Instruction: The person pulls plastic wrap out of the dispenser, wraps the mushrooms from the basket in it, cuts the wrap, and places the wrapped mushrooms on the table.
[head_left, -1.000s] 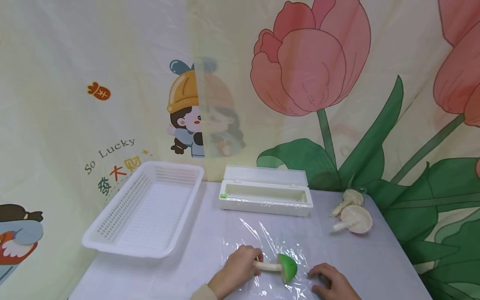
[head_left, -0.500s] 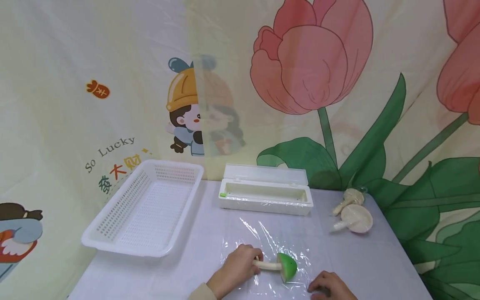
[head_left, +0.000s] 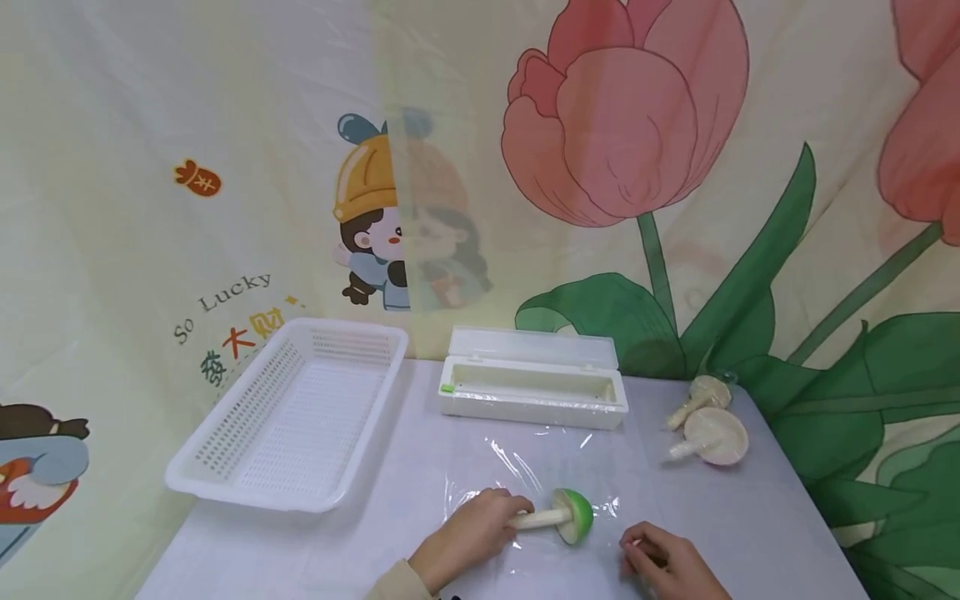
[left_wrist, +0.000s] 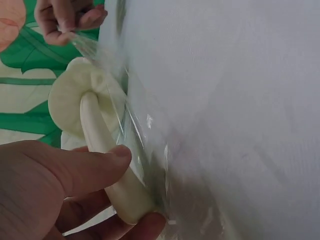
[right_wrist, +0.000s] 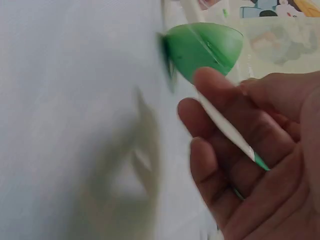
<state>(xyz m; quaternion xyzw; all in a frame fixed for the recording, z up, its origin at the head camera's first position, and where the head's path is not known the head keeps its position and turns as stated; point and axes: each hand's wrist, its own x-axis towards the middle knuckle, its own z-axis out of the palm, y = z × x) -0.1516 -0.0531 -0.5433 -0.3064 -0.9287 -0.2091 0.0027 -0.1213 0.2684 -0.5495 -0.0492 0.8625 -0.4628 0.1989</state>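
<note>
A toy mushroom with a green cap (head_left: 576,517) and a pale stem (left_wrist: 95,122) lies sideways over a sheet of clear plastic film (head_left: 517,462). My left hand (head_left: 480,529) grips the lower end of the stem between thumb and fingers; the cap points right. To the right of the cap, my right hand (head_left: 671,560) pinches an edge of the film between thumb and fingertip. In the left wrist view the film stretches from that pinch (left_wrist: 82,40) past the mushroom. The right wrist view shows the green cap (right_wrist: 205,47) just beyond my fingertips.
Behind the film stands a long white box (head_left: 532,412) with its lid raised and a small green piece at its left end. A white perforated basket (head_left: 348,467) is at the left. Two film-wrapped mushrooms (head_left: 720,442) lie at the right, by the printed curtain (head_left: 795,208).
The mushroom has tilted, its cap moving slightly away from me and showing more of its underside. My right hand has drawn its thumb and fingers together on the film's edge.
</note>
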